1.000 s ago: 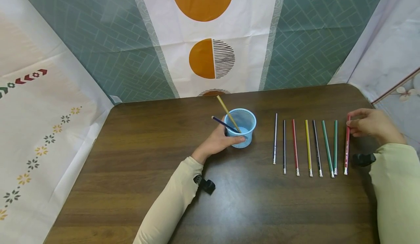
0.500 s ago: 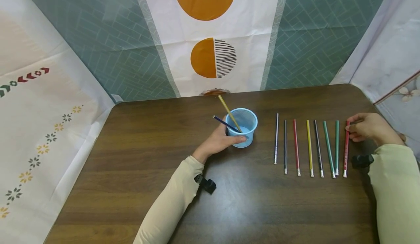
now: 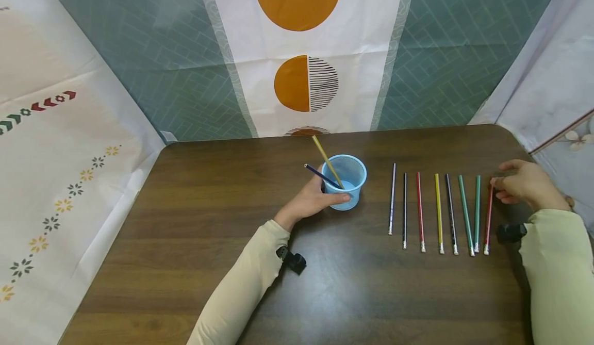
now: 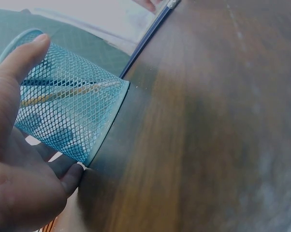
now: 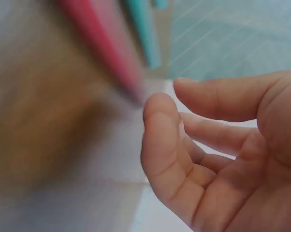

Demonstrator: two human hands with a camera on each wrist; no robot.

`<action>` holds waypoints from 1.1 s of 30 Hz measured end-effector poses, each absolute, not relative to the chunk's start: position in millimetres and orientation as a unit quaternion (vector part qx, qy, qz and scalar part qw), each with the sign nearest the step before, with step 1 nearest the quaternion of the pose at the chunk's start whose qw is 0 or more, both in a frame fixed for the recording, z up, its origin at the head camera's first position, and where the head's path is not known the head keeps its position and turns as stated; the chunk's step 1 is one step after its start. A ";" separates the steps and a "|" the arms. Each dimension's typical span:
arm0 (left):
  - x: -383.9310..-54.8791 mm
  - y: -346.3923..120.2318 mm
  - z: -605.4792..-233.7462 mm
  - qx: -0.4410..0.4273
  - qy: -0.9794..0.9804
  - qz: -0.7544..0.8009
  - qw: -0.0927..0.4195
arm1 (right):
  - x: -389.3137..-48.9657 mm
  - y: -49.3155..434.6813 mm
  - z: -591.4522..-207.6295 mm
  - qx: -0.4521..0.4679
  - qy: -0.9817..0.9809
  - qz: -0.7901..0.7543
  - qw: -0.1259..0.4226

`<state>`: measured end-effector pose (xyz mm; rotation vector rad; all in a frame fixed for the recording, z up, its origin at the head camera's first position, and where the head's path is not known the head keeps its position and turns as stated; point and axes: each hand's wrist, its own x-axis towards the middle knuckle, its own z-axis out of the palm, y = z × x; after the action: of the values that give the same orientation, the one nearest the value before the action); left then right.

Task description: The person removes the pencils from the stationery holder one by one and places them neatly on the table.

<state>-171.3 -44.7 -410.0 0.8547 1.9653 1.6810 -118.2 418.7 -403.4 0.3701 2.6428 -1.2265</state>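
My left hand (image 3: pixel 310 198) grips a light-blue mesh pencil cup (image 3: pixel 355 195), which stands upright on the table; the thumb lies across its near side. Inside lean a yellow pencil (image 3: pixel 327 159) and a dark-blue pencil (image 3: pixel 320 175). At the right, my right hand (image 3: pixel 526 182) is beside the far end of a red pencil (image 3: pixel 489 216), the rightmost in a row. In the right wrist view, its thumb and forefinger are apart with nothing between them, and the forefinger's tip is close to the blurred red pencil (image 5: pixel 104 46); whether they touch, I cannot tell.
Left of that pencil lie several others, roughly parallel, erasers toward me: green (image 3: pixel 477 213), another green (image 3: pixel 466 213), dark blue (image 3: pixel 451 213), yellow (image 3: pixel 439 213), red (image 3: pixel 420 211), dark (image 3: pixel 405 211) and pale lavender (image 3: pixel 392 200). Printed cloths (image 3: pixel 185 77) hang behind the brown table (image 3: pixel 195 206).
The rightmost red pencil has shifted slightly left and toward me, nearer the green one. My right thumb and forefinger have let go of it. My left hand keeps its grip on the cup.
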 end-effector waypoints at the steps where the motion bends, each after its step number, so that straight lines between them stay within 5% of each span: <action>1: -171.4 -44.7 -410.1 0.306 0.707 0.603 0.208 | -117.9 415.8 -400.5 0.128 0.901 -0.407 0.083; 16: -170.0 -45.7 -409.9 0.297 0.706 0.609 0.208 | -138.4 299.0 -330.1 -0.030 0.870 -0.475 -0.133; 33: -172.6 -47.3 -413.3 0.311 0.683 0.627 0.210 | -189.0 135.1 -315.9 -0.215 0.891 -0.397 -0.039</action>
<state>-172.6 -47.3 -413.3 0.8654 1.8977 1.7436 -189.0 135.1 -315.9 -0.6920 2.8720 -1.2799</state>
